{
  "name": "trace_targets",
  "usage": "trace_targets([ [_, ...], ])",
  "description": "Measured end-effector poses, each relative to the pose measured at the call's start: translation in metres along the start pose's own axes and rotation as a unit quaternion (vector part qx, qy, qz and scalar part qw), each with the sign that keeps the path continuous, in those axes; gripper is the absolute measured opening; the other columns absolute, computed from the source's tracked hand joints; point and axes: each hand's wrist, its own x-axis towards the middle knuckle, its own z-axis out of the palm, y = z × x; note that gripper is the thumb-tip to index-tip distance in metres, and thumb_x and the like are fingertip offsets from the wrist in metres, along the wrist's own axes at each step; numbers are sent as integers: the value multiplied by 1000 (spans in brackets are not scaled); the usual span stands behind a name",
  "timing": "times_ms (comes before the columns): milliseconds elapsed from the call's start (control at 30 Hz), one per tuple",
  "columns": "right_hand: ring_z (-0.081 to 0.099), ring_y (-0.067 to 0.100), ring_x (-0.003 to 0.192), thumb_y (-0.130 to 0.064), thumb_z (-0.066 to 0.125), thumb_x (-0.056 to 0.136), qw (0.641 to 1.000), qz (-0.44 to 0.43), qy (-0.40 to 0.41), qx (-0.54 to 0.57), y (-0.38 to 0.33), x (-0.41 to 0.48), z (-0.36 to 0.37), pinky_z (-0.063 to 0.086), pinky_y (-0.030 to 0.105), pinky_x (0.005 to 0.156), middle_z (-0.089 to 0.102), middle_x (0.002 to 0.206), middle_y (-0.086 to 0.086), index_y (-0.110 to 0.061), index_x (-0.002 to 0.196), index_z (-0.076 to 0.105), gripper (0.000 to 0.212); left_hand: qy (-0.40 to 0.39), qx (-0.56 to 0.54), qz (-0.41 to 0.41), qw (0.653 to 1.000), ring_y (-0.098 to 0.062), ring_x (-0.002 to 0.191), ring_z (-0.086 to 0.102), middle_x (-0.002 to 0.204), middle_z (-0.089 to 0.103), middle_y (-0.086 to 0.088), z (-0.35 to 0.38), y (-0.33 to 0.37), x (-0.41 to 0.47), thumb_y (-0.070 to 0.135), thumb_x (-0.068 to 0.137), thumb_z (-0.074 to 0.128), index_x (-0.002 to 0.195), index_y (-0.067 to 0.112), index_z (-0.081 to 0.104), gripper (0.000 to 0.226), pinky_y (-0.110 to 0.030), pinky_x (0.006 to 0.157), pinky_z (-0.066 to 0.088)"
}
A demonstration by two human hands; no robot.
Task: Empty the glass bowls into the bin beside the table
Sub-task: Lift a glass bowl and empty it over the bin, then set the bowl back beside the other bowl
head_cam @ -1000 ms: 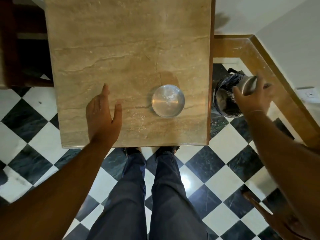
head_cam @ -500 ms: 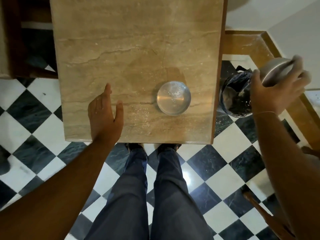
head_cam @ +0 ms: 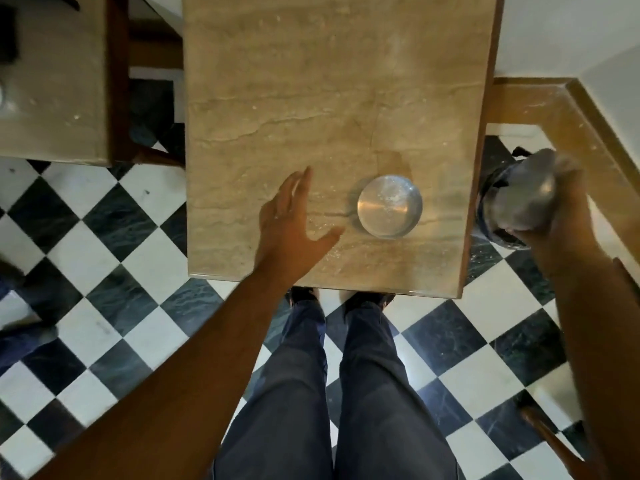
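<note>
Glass bowl (head_cam: 390, 206) near table's (head_cam: 277, 98) front-right corner | right hand (head_cam: 557, 216) grips second bowl (head_cam: 523, 195) over bin (head_cam: 491, 216) | left hand (head_cam: 291, 220) fingers spread, empty, over front edge

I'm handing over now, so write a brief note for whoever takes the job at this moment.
Right hand: grip closed on a glass bowl, tipped over the bin beside the table; blurred, so its contents can't be judged.
Left hand: open, holding nothing, over the table.
Second glass bowl: upright on the table, a few specks inside.
Left: finish this tip, then empty the second bowl.
</note>
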Motion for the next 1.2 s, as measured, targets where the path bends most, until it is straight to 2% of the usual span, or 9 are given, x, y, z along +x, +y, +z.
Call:
trace_targets([
  [133, 82, 18, 103, -39, 35, 124, 989, 64, -124, -39, -2, -25, 74, 69, 37, 81, 80, 117, 2, -21, 132, 69, 39, -114, -86, 54, 988, -26, 163, 26, 181, 8, 1, -14, 49, 3, 66, 69, 92, 173, 34, -2, 144, -54, 127, 30],
  [233, 74, 33, 118, -50, 46, 118, 972, 151, -175, 46, 11, -25, 125, 67, 49, 92, 75, 130, 15, -4, 155, 59, 60, -142, -144, 42, 978, -27, 158, 34, 177, 10, 8, -26, 62, 8, 63, 61, 99, 171, 41, -8, 155, -58, 119, 45],
  [367, 80, 25, 108, -49, 50, 116, 947, 221, -143, 181, 31, -19, 157, 67, 39, 92, 84, 117, 10, -14, 124, 84, 49, -132, -119, 51, 983, -23, 153, 39, 170, 16, 11, -42, 53, 11, 52, 66, 100, 173, 36, -2, 149, -48, 115, 51],
  [500, 80, 25, 114, -59, 65, 100, 934, 260, -175, 169, 31, -22, 170, 68, 40, 97, 80, 133, 13, -11, 145, 72, 66, -83, -68, 51, 993, -26, 150, 41, 167, 20, 7, -41, 37, 11, 56, 66, 97, 173, 30, 5, 144, -44, 112, 51],
  [633, 81, 12, 83, -37, 57, 118, 989, 88, -62, -98, 34, -13, 165, 65, 31, 83, 79, 103, 11, -12, 105, 72, 32, -55, -33, -6, 998, -33, 147, 42, 169, 22, -1, -22, 4, 15, 53, 65, 99, 173, 27, 8, 143, -48, 109, 52],
  [700, 80, 28, 101, -38, 62, 115, 983, 3, -23, -181, 39, -4, 152, 56, 33, 87, 78, 106, 16, -17, 100, 72, 28, -58, -8, -49, 997, -36, 146, 41, 169, 22, -4, -11, -14, 18, 52, 64, 101, 173, 26, 9, 145, -50, 111, 51],
  [800, 77, 25, 109, -51, 67, 102, 979, -37, 40, -196, 50, 4, 131, 62, 42, 99, 81, 114, 14, -11, 109, 77, 42, -65, 49, -86, 993, -39, 144, 43, 166, 26, -9, 3, -33, 24, 59, 60, 99, 171, 25, 11, 146, -55, 113, 48],
  [967, 65, 11, 90, -27, 66, 109, 949, -79, 98, -290, 67, 6, 106, 55, 30, 86, 74, 96, -2, -20, 102, 78, 16, -65, 119, -93, 986, -37, 154, 32, 170, 26, -12, 12, -38, 39, 66, 62, 93, 172, 26, 8, 144, -56, 118, 37],
  [1200, 63, 24, 129, -32, 66, 108, 892, -113, 113, -423, 76, 6, 97, 52, 45, 115, 71, 142, 11, -14, 140, 70, 36, -105, 144, -112, 978, -40, 163, 16, 180, 3, -9, 5, -25, 44, 67, 65, 92, 170, 33, -10, 150, -67, 125, 23],
])
